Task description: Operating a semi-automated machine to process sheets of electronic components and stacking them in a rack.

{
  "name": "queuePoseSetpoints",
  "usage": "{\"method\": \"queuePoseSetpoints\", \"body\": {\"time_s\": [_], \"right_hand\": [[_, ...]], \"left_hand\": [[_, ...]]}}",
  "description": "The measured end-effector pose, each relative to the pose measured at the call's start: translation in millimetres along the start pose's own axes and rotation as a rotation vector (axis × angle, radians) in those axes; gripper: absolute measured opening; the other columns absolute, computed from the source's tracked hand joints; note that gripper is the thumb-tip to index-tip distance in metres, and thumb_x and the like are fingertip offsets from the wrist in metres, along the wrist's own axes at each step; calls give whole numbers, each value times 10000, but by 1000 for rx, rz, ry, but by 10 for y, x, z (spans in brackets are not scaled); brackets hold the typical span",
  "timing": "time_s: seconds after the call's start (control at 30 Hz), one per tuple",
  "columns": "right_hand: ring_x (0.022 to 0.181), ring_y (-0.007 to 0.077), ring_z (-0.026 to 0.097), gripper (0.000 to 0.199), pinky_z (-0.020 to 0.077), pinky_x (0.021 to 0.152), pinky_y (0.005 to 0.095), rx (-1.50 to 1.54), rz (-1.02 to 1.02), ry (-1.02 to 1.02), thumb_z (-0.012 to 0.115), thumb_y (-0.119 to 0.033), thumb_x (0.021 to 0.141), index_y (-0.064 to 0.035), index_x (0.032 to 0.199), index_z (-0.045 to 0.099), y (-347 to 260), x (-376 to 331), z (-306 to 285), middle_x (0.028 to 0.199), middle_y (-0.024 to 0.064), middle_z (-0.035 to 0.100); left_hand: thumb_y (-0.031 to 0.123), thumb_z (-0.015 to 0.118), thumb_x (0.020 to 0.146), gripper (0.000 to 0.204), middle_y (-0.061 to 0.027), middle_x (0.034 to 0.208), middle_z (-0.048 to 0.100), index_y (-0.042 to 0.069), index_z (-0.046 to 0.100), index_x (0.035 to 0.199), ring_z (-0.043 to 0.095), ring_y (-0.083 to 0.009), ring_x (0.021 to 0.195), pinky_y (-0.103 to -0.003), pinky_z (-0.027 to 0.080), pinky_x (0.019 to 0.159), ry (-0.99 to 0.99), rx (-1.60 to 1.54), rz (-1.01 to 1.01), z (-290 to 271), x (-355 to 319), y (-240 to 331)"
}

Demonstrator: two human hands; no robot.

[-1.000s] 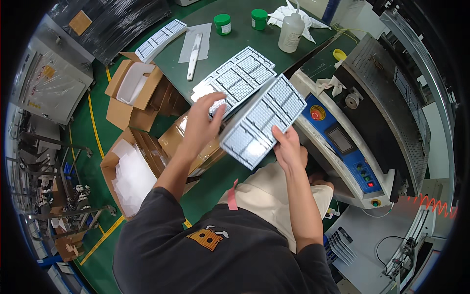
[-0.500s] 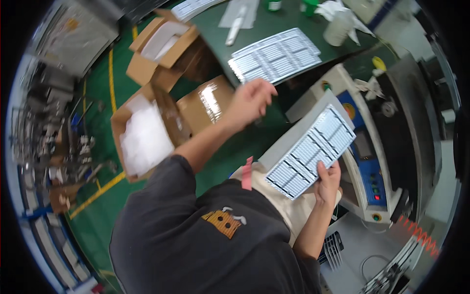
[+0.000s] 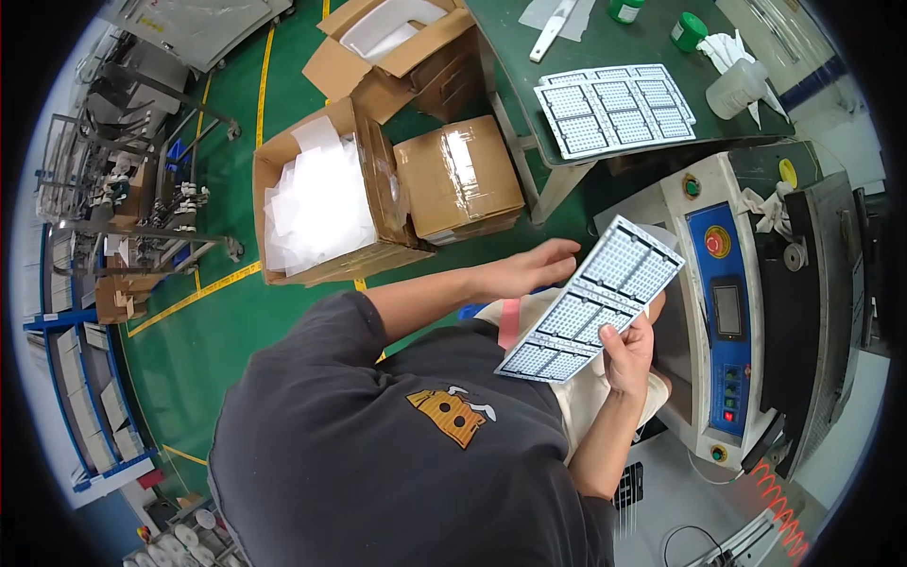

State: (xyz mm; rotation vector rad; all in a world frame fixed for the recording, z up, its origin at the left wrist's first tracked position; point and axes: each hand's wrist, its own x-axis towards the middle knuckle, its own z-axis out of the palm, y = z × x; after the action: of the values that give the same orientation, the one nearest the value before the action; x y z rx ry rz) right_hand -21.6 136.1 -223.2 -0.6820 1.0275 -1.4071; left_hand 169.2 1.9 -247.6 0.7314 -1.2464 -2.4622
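- One white rectangular panel with black-lined grids of small cells [image 3: 590,312]: held tilted off the near side of the green-topped worktable [image 3: 635,45], well apart from it.
- One right hand [image 3: 626,354]: closed on the held panel's lower right edge, thumb on the gridded face, other fingers mostly hidden behind.
- One left hand [image 3: 524,272]: fingers extended and loosely parted, nothing seen in its grasp, off the table's near side beside the held panel's left edge; contact with that edge cannot be told.
- Several matching white grid panels [image 3: 614,111], overlapping: flat on the table, along its near edge.
- One white flat-bladed tool [image 3: 554,32]: on the table, across a translucent sheet [image 3: 583,21].
- Two green-lidded jars [image 3: 689,31]: on the table, behind the overlapping panels.
- One translucent plastic bottle [image 3: 735,91]: at the table's right end, against a crumpled white cloth [image 3: 724,49].
- One open brown cardboard box [image 3: 380,180] of loose white sheets [image 3: 321,203]: left of the table.
- One taped brown carton [image 3: 439,189]: between that box and the table.
- One cream-framed machine with a blue control panel [image 3: 710,283]: near side of the table, toward its right end.
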Motion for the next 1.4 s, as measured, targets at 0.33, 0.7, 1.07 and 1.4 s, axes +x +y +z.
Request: {"method": "queuePoseSetpoints", "body": {"time_s": [0.33,0.7,1.07,1.4], "right_hand": [[970,155,635,397,491,876,283,22,8,142,640,-10,857,33,1228,505,48,-146,-144,1123,108,646],[983,141,622,361,484,872,270,77,-34,318,614,-3,876,14,1224,518,134,-481,-404,1119,99,645],[1019,173,614,358,474,908,296,134,-82,480,576,-53,906,16,1249,500,-51,-547,-458,1166,106,621],[1104,200,564,359,455,943,313,274,-487,677,493,-116,953,37,1276,457,-651,-832,-459,1225,128,576]], "left_hand": [[213,549,967,181,12,872,612,48,620,992,571,-65,850,-226,468,773,122,203,306,-38,348,54],[257,529,963,471,-149,1085,607,-43,434,1313,565,-188,1008,-302,437,888,1590,683,590,-2800,-1257,593],[218,608,860,594,-233,1299,496,-61,388,1336,478,-348,1209,-401,373,1017,1931,1144,-87,-3707,-1873,175],[398,484,962,540,-124,1257,538,13,410,1333,540,-232,1140,-383,442,956,-343,108,322,423,437,580]]}}
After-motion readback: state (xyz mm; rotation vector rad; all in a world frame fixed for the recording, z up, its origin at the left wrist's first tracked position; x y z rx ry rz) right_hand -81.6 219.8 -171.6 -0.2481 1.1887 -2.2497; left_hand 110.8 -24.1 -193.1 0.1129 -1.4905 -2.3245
